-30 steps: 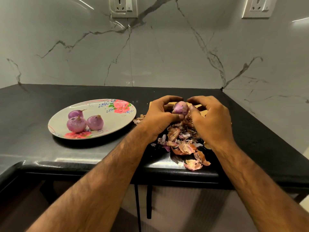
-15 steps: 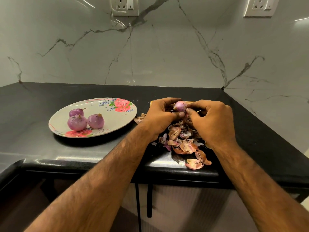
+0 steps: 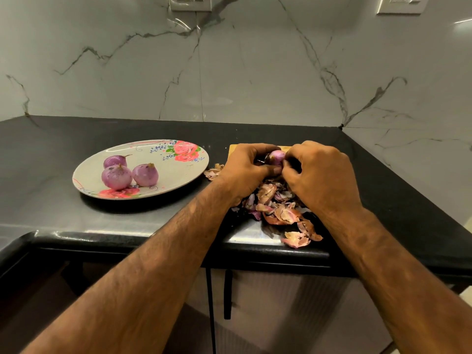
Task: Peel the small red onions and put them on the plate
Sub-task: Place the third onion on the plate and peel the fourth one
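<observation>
Onion [image 3: 276,157] is gripped by left hand [image 3: 245,167] and right hand [image 3: 320,175], both curled round it, over peels [image 3: 281,212] heaped at counter [image 3: 51,154] front edge | three peeled onions [image 3: 117,177] are laid on plate [image 3: 178,172], mid-counter

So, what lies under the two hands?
A pile of dry onion skins on the black counter. A corner of a wooden board shows behind the left hand; that hand and the right hand, both gripping the onion, cover the rest of it.
</observation>
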